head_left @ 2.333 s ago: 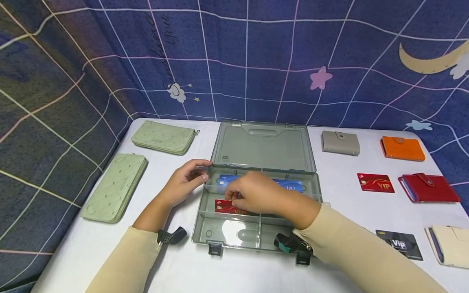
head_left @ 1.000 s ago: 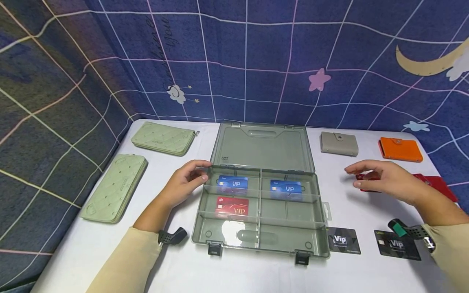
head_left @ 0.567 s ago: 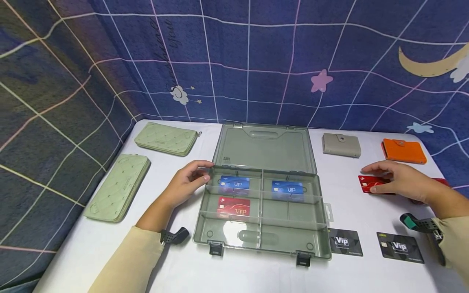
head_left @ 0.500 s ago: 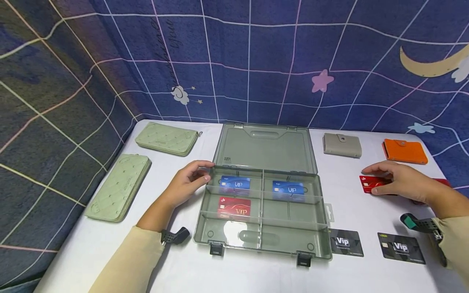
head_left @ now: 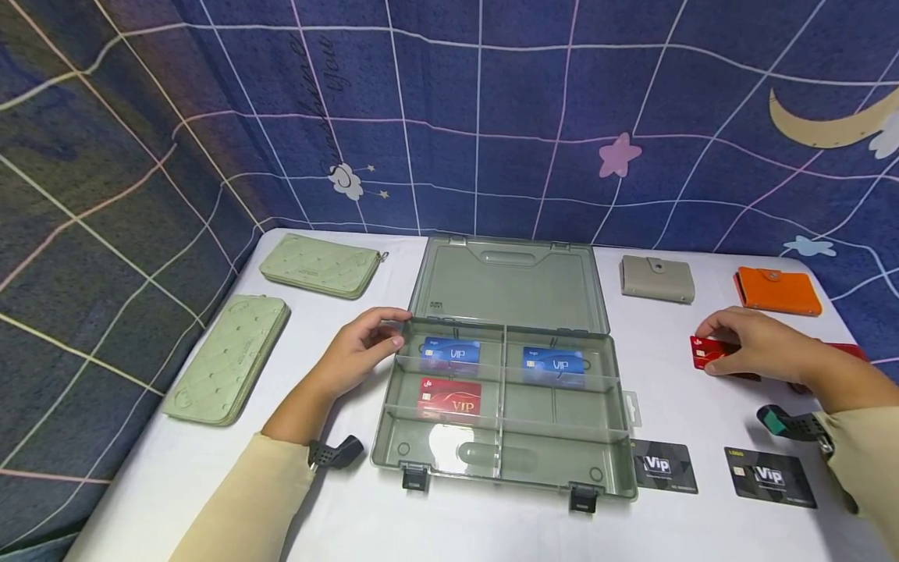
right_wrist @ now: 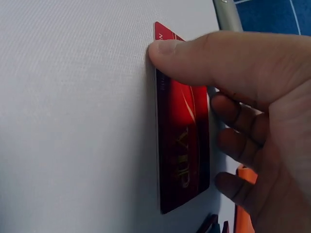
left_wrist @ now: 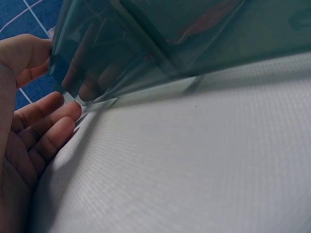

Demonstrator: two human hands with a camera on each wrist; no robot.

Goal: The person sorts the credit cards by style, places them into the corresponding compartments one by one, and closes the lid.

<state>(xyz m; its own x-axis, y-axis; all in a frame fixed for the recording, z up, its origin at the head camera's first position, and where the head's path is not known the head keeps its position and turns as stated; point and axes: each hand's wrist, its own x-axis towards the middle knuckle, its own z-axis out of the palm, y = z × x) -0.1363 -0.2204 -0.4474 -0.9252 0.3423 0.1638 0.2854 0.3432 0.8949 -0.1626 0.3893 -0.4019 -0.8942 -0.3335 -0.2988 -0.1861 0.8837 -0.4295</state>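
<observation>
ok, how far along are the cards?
Looks done: two blue cards, one each side of the back row in the box, and a red card at middle row left.
In hand: the second red card, pinched by the right hand, outside the box.
Left, probably: placing that one, likely middle row right, then the two black cards lying on the table.

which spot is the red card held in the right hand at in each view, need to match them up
Head: far right, the red card in the right hand.
Left wrist: not in it.
Right wrist: just right of centre, thumb over its upper end.
Shared landmark: blue patterned cloth, along the top, top left and top right respectively.
</observation>
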